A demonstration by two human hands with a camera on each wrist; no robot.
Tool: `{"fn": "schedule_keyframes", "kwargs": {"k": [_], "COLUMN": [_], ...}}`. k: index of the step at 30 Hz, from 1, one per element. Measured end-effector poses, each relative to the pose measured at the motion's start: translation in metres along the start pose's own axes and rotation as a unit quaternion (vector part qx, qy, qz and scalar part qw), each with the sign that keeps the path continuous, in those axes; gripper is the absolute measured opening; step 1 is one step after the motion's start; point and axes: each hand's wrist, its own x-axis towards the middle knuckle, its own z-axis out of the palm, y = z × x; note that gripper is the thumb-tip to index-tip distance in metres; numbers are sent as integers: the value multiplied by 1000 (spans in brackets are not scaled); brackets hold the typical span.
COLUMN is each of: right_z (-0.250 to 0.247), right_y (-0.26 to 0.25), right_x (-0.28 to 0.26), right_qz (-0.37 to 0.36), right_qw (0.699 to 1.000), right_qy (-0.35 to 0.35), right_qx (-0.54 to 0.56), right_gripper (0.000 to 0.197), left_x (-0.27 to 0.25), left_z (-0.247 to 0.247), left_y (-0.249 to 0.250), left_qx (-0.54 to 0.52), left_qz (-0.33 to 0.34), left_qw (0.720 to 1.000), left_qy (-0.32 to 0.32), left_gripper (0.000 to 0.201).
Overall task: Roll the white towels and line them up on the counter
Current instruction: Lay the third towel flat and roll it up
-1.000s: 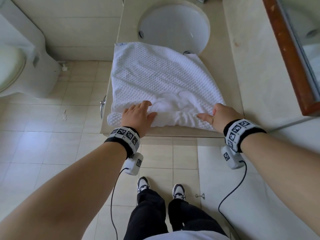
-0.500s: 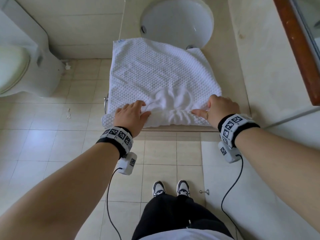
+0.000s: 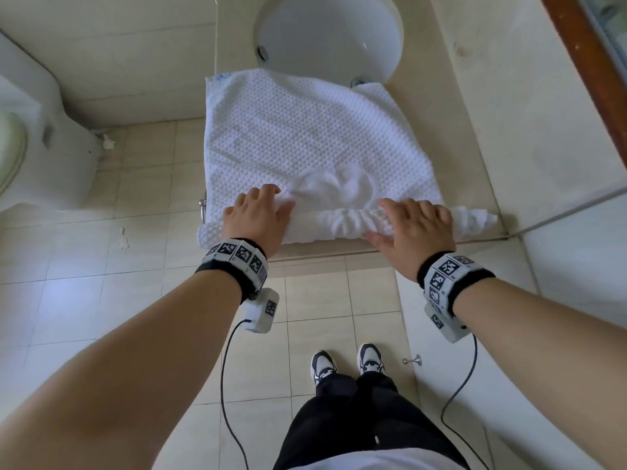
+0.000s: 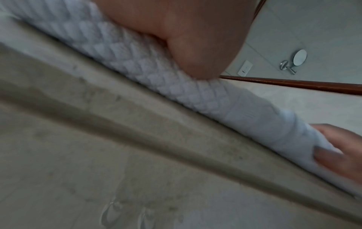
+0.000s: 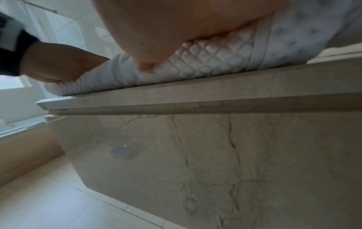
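A white waffle-textured towel lies spread on the beige counter, its far edge reaching the sink. Its near edge is wound into a thin roll along the counter's front lip. My left hand grips the roll's left part, fingers over the top. My right hand holds the right part, thumb at the roll's front, fingers over it. In the left wrist view my thumb presses into the roll. The right wrist view shows my thumb against the roll.
A round white sink sits behind the towel. A brown mirror frame runs along the right wall. A toilet stands on the tiled floor at left. The counter's front edge is directly below the roll.
Both hands have turned the near edge over, so the roll is longer and more even. My right hand has moved from beside the roll onto its top.
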Motion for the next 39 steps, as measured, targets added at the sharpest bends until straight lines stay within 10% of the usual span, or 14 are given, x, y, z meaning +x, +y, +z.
{"fn": "schedule_keyframes", "kwargs": {"k": [7, 19, 39], "right_z": [-6, 5, -32], "right_y": [2, -9, -1], "right_x": [22, -8, 43], "right_qz": [2, -16, -17], "right_qw": [997, 998, 980], "right_qy": [-70, 53, -182], "right_qx": [-14, 18, 76], "right_gripper": [70, 60, 69], "left_x": [-48, -23, 4], "left_z": [13, -4, -31], "left_y": [-13, -17, -33], "left_qx": [89, 84, 29], "left_qz": [205, 160, 106], "left_qw": [973, 983, 976], "left_qy": [57, -12, -186], "left_gripper": [57, 51, 48]}}
